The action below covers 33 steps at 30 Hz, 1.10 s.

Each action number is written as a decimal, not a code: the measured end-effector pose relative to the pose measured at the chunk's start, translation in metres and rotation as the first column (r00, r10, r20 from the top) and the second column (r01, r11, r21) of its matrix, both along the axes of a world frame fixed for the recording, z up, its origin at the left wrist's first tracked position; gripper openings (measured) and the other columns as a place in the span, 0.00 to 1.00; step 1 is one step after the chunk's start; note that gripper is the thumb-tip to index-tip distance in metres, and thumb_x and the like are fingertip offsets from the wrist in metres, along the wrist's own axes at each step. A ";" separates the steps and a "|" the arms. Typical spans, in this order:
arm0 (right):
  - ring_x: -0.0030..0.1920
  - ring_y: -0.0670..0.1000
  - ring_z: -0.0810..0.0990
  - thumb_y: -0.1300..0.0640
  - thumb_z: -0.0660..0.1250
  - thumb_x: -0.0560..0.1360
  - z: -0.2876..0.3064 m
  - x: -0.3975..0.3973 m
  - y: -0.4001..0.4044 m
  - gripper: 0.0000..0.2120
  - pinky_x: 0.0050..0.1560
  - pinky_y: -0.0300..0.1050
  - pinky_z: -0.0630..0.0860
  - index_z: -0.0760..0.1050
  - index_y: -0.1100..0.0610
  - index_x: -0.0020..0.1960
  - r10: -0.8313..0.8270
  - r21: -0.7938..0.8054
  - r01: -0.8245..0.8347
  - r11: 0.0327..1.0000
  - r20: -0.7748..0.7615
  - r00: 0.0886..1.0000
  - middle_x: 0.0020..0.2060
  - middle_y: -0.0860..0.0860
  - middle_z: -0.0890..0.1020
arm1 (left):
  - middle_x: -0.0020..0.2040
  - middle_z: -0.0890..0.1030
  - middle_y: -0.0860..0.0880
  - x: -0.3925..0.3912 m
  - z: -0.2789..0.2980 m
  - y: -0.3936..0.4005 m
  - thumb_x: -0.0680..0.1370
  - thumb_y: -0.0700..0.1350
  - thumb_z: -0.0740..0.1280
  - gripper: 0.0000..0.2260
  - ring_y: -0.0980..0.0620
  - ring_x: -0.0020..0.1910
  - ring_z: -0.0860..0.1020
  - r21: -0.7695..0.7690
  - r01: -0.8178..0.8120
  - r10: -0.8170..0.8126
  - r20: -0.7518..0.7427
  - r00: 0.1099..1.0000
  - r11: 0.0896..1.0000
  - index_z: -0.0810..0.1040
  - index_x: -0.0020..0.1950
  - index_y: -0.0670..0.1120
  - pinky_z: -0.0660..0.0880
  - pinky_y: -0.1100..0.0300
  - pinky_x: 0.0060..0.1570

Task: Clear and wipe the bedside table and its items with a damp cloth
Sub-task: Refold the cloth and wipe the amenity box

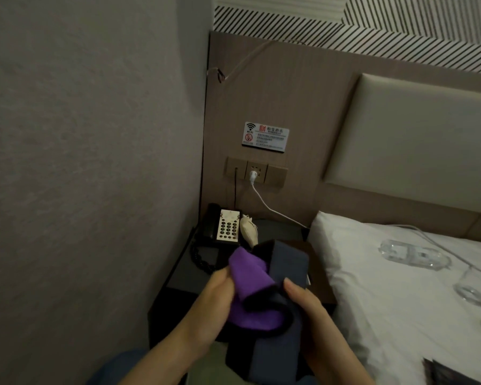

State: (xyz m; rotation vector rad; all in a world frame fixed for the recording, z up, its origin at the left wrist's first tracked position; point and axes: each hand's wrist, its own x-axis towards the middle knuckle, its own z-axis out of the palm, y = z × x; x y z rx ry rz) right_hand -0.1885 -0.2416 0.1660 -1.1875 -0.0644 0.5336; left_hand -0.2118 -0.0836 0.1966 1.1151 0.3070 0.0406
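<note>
My left hand holds a purple cloth and presses it against a dark blue and black box-like item. My right hand grips that item from the right, above the dark bedside table. A black telephone with a pale keypad and coiled cord sits at the table's back left. A cream seashell-like object lies beside the phone.
A white cable runs from the wall socket across to the bed. On the white bed lie a clear plastic bottle and a drinking glass. A grey wall stands close on the left.
</note>
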 end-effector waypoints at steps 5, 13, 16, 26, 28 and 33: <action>0.42 0.60 0.86 0.49 0.74 0.64 0.016 0.000 -0.009 0.17 0.38 0.51 0.83 0.86 0.60 0.46 -0.057 0.064 0.063 0.996 -0.096 0.994 0.46 0.62 0.85 | 0.40 0.86 0.46 -0.015 -0.010 0.024 0.80 0.50 0.54 0.23 0.51 0.37 0.84 -0.200 -0.135 0.176 0.201 0.964 0.970 0.87 0.39 0.49 0.79 0.61 0.32; 0.47 0.62 0.85 0.48 0.70 0.66 0.020 -0.011 0.000 0.21 0.46 0.53 0.82 0.84 0.62 0.51 -0.090 0.114 0.100 0.988 -0.093 0.992 0.50 0.64 0.84 | 0.38 0.85 0.53 -0.009 -0.003 0.022 0.78 0.48 0.59 0.12 0.60 0.36 0.83 -0.021 -0.178 0.177 0.284 0.942 0.984 0.81 0.43 0.49 0.77 0.65 0.32; 0.49 0.57 0.85 0.47 0.74 0.67 0.017 -0.018 0.012 0.16 0.44 0.46 0.82 0.85 0.52 0.53 -0.055 0.007 0.055 0.998 0.093 0.994 0.51 0.60 0.85 | 0.44 0.85 0.57 -0.001 0.003 0.008 0.78 0.39 0.65 0.10 0.61 0.45 0.82 0.339 -0.046 -0.074 0.332 0.940 0.940 0.81 0.48 0.53 0.77 0.66 0.44; 0.50 0.47 0.83 0.37 0.75 0.59 0.014 -0.025 0.012 0.36 0.44 0.36 0.78 0.77 0.49 0.65 -0.096 -0.218 0.203 0.955 0.419 0.903 0.55 0.55 0.78 | 0.41 0.85 0.41 0.005 0.005 -0.004 0.76 0.36 0.66 0.10 0.46 0.38 0.83 0.231 -0.041 0.015 0.115 0.993 0.972 0.85 0.43 0.48 0.80 0.54 0.39; 0.48 0.47 0.83 0.37 0.75 0.57 0.015 -0.021 0.011 0.38 0.42 0.36 0.78 0.77 0.50 0.65 -0.134 -0.200 0.240 0.950 0.432 0.892 0.54 0.54 0.77 | 0.40 0.85 0.41 0.001 0.001 -0.006 0.76 0.37 0.67 0.08 0.45 0.37 0.84 0.253 0.009 -0.033 0.089 0.995 0.967 0.85 0.43 0.45 0.80 0.56 0.34; 0.55 0.56 0.83 0.38 0.76 0.60 0.017 -0.015 0.009 0.34 0.44 0.44 0.79 0.78 0.48 0.64 -0.137 -0.139 0.192 0.971 0.334 0.933 0.58 0.58 0.80 | 0.41 0.85 0.42 -0.006 -0.008 -0.002 0.74 0.39 0.71 0.03 0.45 0.41 0.85 0.299 0.100 -0.119 0.047 0.992 0.949 0.84 0.46 0.43 0.81 0.54 0.41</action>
